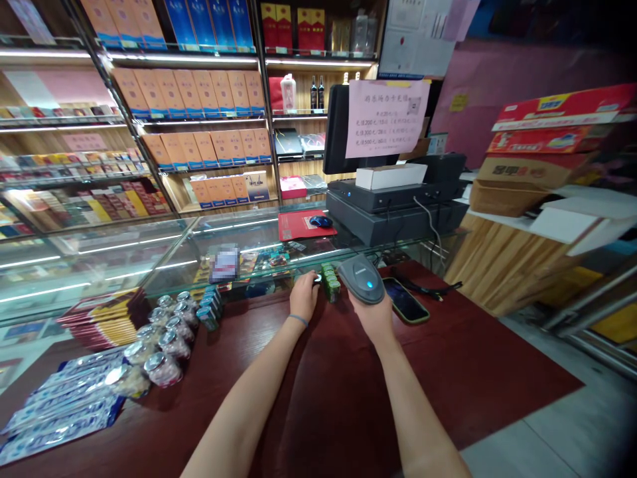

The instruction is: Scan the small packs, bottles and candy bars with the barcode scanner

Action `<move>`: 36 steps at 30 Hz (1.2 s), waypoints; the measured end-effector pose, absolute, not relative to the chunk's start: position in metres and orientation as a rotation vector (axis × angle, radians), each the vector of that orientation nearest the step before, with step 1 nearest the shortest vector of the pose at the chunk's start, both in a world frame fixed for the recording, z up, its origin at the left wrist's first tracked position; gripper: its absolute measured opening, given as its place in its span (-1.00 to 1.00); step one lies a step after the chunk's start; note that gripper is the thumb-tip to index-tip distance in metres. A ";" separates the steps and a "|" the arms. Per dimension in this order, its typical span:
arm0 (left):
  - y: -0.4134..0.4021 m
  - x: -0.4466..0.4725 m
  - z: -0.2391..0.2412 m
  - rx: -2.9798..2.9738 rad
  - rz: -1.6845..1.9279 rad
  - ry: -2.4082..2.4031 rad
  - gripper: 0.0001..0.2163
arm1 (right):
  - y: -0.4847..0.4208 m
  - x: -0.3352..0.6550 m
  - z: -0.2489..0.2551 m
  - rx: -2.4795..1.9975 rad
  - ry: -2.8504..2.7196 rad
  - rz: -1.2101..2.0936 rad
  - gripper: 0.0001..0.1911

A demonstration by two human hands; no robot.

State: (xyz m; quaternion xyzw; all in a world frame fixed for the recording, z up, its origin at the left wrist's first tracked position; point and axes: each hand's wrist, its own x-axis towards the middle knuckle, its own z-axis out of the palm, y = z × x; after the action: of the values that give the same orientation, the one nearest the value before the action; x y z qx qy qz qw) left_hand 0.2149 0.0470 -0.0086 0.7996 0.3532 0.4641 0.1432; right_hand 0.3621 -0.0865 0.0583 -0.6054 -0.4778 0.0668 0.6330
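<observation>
My right hand (374, 315) is closed round the handle of a grey barcode scanner (362, 279), whose blue light shows on top. The scanner head points at a short stack of green packs (330, 281) standing on the dark red counter (348, 385). My left hand (303, 295) rests on the counter just left of the stack, fingers curled onto a small item near the glass edge that I cannot make out. A thin band circles my left wrist.
A phone (405, 300) lies right of the scanner. Round tins (166, 335), blue packets (64, 405) and flat red boxes (107, 318) fill the counter's left. A glass case (149, 259), register (398, 206), monitor (343, 129), mouse (320, 221) and stocked shelves (199, 99) stand behind.
</observation>
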 end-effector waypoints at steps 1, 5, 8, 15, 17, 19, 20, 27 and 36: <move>0.047 0.215 -0.008 2.316 1.326 1.024 -0.79 | -0.087 0.362 0.059 -1.384 -1.091 0.158 -0.56; 0.045 0.213 -0.005 2.298 1.304 1.050 -0.87 | -0.088 0.360 0.064 -1.383 -1.080 0.156 -0.59; 0.040 0.208 -0.004 2.181 1.384 1.015 -0.88 | -0.088 0.358 0.066 -1.383 -1.090 0.159 -0.61; 0.010 0.166 -0.001 1.474 1.660 1.004 -0.73 | -0.087 0.353 0.065 -1.403 -1.122 0.089 -0.58; 0.001 0.144 0.003 1.311 1.696 1.001 -0.69 | -0.089 0.350 0.066 -1.418 -1.141 0.055 -0.58; -0.006 0.120 0.007 1.149 1.706 1.012 -0.66 | -0.090 0.345 0.067 -1.432 -1.144 0.030 -0.57; -0.010 0.108 0.009 1.059 1.695 1.006 -0.65 | -0.091 0.342 0.067 -1.435 -1.145 0.020 -0.55; -0.039 0.019 0.023 0.605 1.491 0.766 -0.64 | -0.099 0.304 0.062 -1.408 -1.430 0.193 -0.37; -0.046 -0.020 0.021 0.440 1.501 0.676 -0.75 | -0.118 0.251 0.057 -1.241 -2.280 0.310 -0.31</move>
State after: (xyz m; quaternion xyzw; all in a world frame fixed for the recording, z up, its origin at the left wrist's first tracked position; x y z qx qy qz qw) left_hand -0.0201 -0.0463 0.0208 0.1945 0.2984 0.6628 0.6586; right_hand 0.2511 -0.1180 0.0569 -0.4583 -0.8420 0.1147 0.2605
